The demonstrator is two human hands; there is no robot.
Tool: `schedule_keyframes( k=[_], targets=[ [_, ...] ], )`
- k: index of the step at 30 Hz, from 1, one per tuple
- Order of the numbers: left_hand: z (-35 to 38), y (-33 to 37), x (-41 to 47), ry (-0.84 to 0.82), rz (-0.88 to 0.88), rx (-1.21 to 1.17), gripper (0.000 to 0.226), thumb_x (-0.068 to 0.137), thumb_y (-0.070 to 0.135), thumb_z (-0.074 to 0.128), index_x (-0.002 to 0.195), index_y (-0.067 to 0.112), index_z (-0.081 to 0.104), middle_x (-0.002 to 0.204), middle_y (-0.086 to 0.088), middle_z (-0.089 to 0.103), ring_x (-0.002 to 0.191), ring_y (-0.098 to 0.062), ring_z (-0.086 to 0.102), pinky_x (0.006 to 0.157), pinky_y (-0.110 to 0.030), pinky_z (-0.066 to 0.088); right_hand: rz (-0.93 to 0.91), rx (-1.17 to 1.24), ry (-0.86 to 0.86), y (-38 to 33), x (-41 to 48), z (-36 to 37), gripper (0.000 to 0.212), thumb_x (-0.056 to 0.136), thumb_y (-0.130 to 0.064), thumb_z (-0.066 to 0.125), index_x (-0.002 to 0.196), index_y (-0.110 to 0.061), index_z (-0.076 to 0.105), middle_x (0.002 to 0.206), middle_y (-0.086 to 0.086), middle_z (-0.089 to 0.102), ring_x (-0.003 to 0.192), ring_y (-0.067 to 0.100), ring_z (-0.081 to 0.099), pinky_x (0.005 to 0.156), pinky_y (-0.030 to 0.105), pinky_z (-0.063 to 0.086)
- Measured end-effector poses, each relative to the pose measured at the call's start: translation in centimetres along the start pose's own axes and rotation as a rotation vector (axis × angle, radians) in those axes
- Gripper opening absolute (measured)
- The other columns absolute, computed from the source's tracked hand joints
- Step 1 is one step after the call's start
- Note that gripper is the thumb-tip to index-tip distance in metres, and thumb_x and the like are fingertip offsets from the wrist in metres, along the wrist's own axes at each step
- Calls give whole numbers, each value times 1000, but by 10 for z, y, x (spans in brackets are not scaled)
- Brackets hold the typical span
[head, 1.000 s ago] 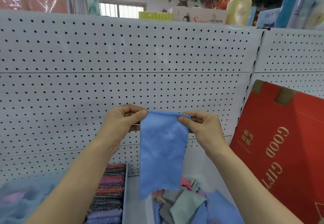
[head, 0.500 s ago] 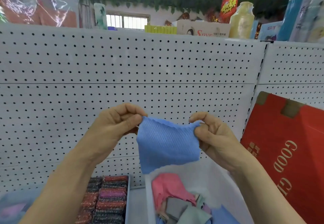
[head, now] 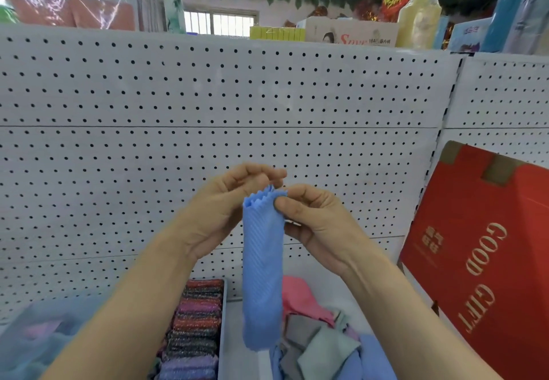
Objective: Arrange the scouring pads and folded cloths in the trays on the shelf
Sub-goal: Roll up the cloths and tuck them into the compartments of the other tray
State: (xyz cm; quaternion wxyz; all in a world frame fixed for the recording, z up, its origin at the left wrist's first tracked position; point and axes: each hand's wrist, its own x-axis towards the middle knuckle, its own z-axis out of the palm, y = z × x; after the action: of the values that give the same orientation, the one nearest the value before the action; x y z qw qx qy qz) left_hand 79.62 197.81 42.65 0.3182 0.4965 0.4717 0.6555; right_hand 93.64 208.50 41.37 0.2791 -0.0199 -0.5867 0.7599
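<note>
Your left hand (head: 221, 210) and right hand (head: 316, 225) meet in front of the pegboard (head: 208, 97). Both grip the zigzag top edge of one blue cloth (head: 263, 275). It hangs between and below them as a narrow folded strip. Your right thumb presses its upper corner and your left fingers curl above the edge.

Below your left wrist, glittery scouring pads (head: 196, 329) stand in a row in a tray (head: 223, 320). Below your right wrist, loose cloths (head: 320, 347) lie heaped in a white tray (head: 263, 364). A red gift box (head: 481, 246) leans to the right of your right hand.

Blue cloth (head: 261, 275) hangs vertical, apparently folded lengthwise
</note>
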Motion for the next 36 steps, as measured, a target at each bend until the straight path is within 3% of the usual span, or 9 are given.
schedule_keyframes(
  k=[4, 9, 13, 22, 25, 29, 31, 33, 36],
  targets=[
    [-5, 10, -8, 68, -39, 262, 69, 66, 66, 77, 109, 13, 66, 109, -5, 72, 97, -14, 69, 82, -29, 56, -37, -62, 112, 1, 4, -3, 13, 74, -6, 72, 68, -17, 76, 74, 1, 74, 66, 9, 68, 62, 21, 54],
    [3, 10, -4, 239, -12, 477, 24, 77, 23, 84, 90, 9, 69, 92, -11, 74, 87, -23, 72, 85, -43, 57, -74, -161, 191, 6, 7, -6, 11, 85, -3, 71, 90, -12, 74, 84, 6, 76, 76, 16, 70, 71, 28, 56],
    [-1, 11, 5, 268, -23, 439, 12, 84, 18, 77, 87, 13, 66, 92, -17, 73, 81, -24, 71, 81, -46, 58, 75, -321, 146, 23, 0, -13, 48, 87, -26, 74, 130, -19, 55, 115, 3, 72, 106, 17, 69, 90, 31, 56],
    [-25, -1, 15, 307, -57, 496, 12, 88, 20, 74, 85, 13, 64, 88, -17, 64, 77, -23, 63, 70, -41, 55, 347, -270, -86, 49, -27, -12, 20, 89, -5, 67, 108, 2, 71, 110, 14, 73, 98, 23, 70, 89, 33, 56],
    [-31, -9, 15, 325, -158, 455, 14, 87, 18, 74, 86, 12, 62, 84, -10, 64, 70, -19, 63, 60, -30, 55, 208, -389, -137, 42, -31, -9, 15, 84, -10, 76, 98, -7, 76, 109, -2, 70, 100, 13, 67, 86, 25, 51],
    [-35, -24, 8, 264, -384, 288, 10, 88, 12, 72, 86, 6, 64, 79, -9, 67, 62, -15, 65, 55, -24, 54, -97, -727, -122, 30, -27, -6, 13, 78, -26, 80, 87, -35, 79, 145, -21, 45, 138, -3, 35, 108, 23, 33],
    [-32, -35, 3, 180, -519, 191, 2, 91, 3, 65, 91, 2, 66, 87, -14, 70, 74, -20, 66, 67, -31, 59, -95, -569, -109, 23, -24, -1, 13, 83, -15, 77, 90, -24, 80, 132, -16, 61, 125, 2, 54, 100, 27, 46],
    [-25, -48, -1, 136, -622, 80, 15, 94, -2, 55, 99, 3, 68, 99, -15, 70, 93, -24, 64, 86, -37, 57, -64, -391, 30, 18, -16, 4, 7, 85, -11, 74, 81, -16, 78, 92, -6, 75, 85, 13, 68, 74, 33, 54],
    [-10, -57, -7, 191, -513, -74, 17, 97, 9, 56, 107, -1, 65, 107, -18, 72, 96, -26, 68, 78, -38, 61, -46, -289, 243, 18, -1, 4, 10, 82, -18, 77, 79, -9, 75, 75, 7, 70, 70, 22, 63, 68, 40, 52]
  ],
)
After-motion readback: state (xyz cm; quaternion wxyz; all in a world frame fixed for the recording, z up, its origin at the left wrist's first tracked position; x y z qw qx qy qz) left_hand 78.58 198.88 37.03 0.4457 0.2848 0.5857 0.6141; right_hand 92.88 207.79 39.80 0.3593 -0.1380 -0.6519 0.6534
